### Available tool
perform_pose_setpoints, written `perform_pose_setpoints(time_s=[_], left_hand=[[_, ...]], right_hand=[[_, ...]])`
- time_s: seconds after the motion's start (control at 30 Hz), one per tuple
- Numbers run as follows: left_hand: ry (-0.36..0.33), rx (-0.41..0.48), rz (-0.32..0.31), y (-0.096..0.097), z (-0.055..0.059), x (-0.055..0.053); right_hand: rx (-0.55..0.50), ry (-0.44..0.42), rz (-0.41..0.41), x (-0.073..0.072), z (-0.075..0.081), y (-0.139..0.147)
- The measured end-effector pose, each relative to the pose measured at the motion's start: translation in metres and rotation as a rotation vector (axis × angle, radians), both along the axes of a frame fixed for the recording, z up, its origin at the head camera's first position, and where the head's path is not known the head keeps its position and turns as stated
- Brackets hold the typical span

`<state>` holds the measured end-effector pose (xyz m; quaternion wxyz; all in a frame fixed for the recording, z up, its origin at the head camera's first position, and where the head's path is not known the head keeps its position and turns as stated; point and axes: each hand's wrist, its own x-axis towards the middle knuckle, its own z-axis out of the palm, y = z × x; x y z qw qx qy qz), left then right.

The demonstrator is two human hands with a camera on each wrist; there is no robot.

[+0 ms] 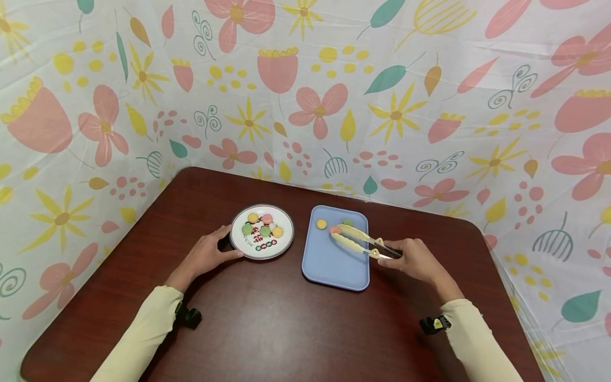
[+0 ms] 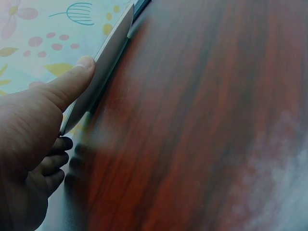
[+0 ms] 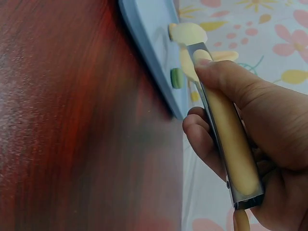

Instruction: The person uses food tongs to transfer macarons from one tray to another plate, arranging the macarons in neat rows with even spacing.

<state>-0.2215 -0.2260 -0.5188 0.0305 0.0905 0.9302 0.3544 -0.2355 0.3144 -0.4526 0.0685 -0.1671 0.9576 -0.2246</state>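
My left hand (image 1: 208, 253) grips the left rim of a round white plate (image 1: 242, 241) with red print, its thumb (image 2: 79, 79) lying along the edge. Several small yellow, pink and green macarons sit on that plate. My right hand (image 1: 415, 258) holds cream-tipped tongs (image 1: 353, 248) with metal arms. Their tips reach over a blue tray (image 1: 329, 265) and spread around or beside a pink macaron (image 1: 335, 229); whether they pinch it I cannot tell. A yellow macaron (image 1: 322, 224) and a green macaron (image 1: 348, 223), partly hidden by the tongs, are also on the tray.
Plate and tray stand side by side on a dark reddish-brown table (image 1: 267, 323). A white cloth (image 1: 296, 143) with flower and leaf prints hangs behind the table and along its sides. Each wrist bears a black strap device.
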Motion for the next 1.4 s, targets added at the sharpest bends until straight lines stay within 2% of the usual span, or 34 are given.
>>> perform_pose_setpoints(time_s=[0.37, 0.63, 0.83, 1.1, 1.4], left_hand=[[0.0, -0.005, -0.005, 0.0, 0.0, -0.001], [0.006, -0.006, -0.002, 0.0, 0.001, 0.0], [0.006, -0.004, -0.002, 0.0, -0.001, -0.001], [0.003, 0.002, 0.0, 0.0, -0.001, 0.0], [0.013, 0.003, -0.002, 0.0, -0.001, -0.001]], right_hand=[[0.029, 0.064, 0.031, -0.003, 0.02, 0.0], [0.0, 0.087, 0.062, -0.008, 0.034, -0.01], [-0.019, 0.084, 0.088, -0.011, 0.044, -0.028], [-0.042, 0.127, 0.175, -0.02, 0.053, -0.056], [0.004, 0.142, 0.278, -0.028, 0.057, -0.097]])
